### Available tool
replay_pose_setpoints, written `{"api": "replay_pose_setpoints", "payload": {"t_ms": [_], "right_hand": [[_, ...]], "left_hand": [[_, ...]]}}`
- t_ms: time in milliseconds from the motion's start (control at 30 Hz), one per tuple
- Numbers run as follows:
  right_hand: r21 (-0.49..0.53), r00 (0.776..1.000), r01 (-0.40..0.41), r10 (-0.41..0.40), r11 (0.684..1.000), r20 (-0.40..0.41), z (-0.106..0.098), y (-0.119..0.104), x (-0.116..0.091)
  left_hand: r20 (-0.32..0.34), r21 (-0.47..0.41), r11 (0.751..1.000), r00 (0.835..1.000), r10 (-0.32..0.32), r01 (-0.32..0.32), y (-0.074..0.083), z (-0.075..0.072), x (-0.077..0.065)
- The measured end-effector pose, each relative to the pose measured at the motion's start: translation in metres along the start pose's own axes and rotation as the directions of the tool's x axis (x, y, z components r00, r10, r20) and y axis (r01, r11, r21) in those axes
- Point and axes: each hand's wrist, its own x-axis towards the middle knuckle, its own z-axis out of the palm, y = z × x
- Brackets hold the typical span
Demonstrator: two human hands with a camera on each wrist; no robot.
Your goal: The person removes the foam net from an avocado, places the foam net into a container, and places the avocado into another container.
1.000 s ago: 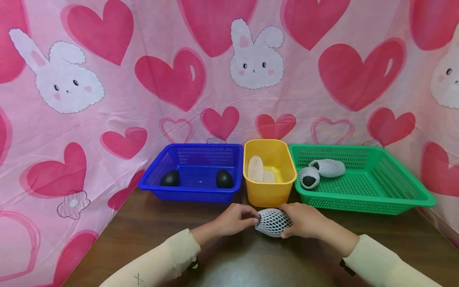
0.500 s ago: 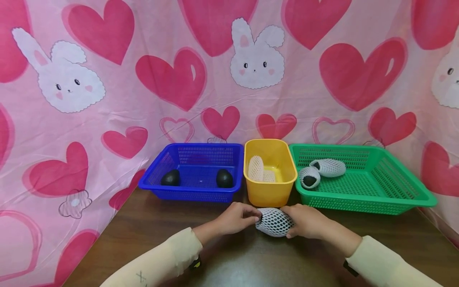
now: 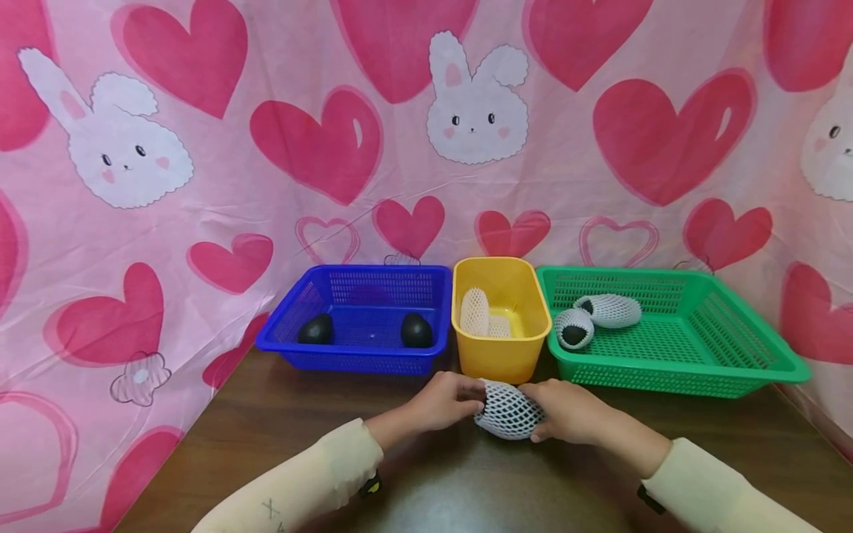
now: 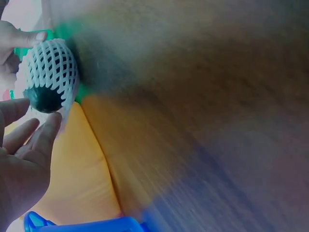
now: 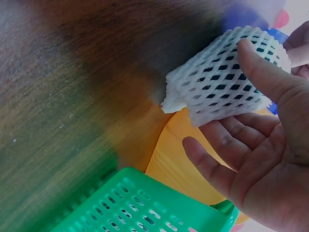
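Observation:
An avocado-like, dark egg-shaped fruit (image 4: 46,100) sits inside a white foam net sleeve (image 3: 509,411), held just above the table in front of the yellow bin. My right hand (image 3: 569,412) grips the sleeve's right end, thumb on one side and fingers on the other. At the left end, my left hand (image 3: 441,402) has its thumb and fingertips around the sleeve's mouth, where the fruit's bare dark tip shows in the left wrist view. In the right wrist view, the sleeve's other end (image 5: 176,92) hangs loose beyond the fruit.
A blue basket (image 3: 363,363) at the left holds two bare dark fruits (image 3: 416,331). The yellow bin (image 3: 500,359) contains white foam nets (image 3: 475,312). In the green basket (image 3: 666,379) at the right lie two netted fruits (image 3: 614,311). A heart-patterned cloth (image 3: 393,148) hangs behind.
My left hand has shifted slightly to the right and its fingers have moved at the sleeve's mouth. The sleeve's left end is tilted up a little more. My right hand is nearly still.

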Motion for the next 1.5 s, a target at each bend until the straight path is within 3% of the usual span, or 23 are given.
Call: {"api": "replay_pose_setpoints", "payload": {"t_ms": [233,500,700,1000,1267,1500], "right_hand": [[-0.01,0.998,0.056,-0.056,0.998,-0.011,0.001,0.0,0.0],[-0.028,0.993,0.114,-0.115,0.993,-0.035,0.004,0.002,0.0],[-0.016,0.99,0.139,-0.139,0.99,-0.038,0.003,0.002,0.0],[-0.008,0.984,0.173,-0.173,0.985,-0.038,0.004,0.006,0.001],[0.009,0.991,0.134,-0.134,0.991,-0.016,0.003,0.005,0.0],[-0.065,0.99,0.13,-0.134,0.989,-0.048,0.005,0.006,0.001]], "left_hand": [[0.056,0.036,0.999,0.998,-0.006,0.004,0.002,0.0,0.005],[0.122,0.052,0.998,0.992,0.037,-0.044,-0.001,0.009,0.012],[0.158,0.133,0.989,0.986,0.048,-0.07,0.0,0.012,0.017],[0.183,0.166,0.985,0.983,0.008,-0.039,0.003,0.014,0.019],[0.203,0.142,0.99,0.978,-0.054,0.025,0.004,0.014,0.019],[0.187,0.149,0.989,0.982,-0.036,0.008,0.003,0.011,0.017]]}}
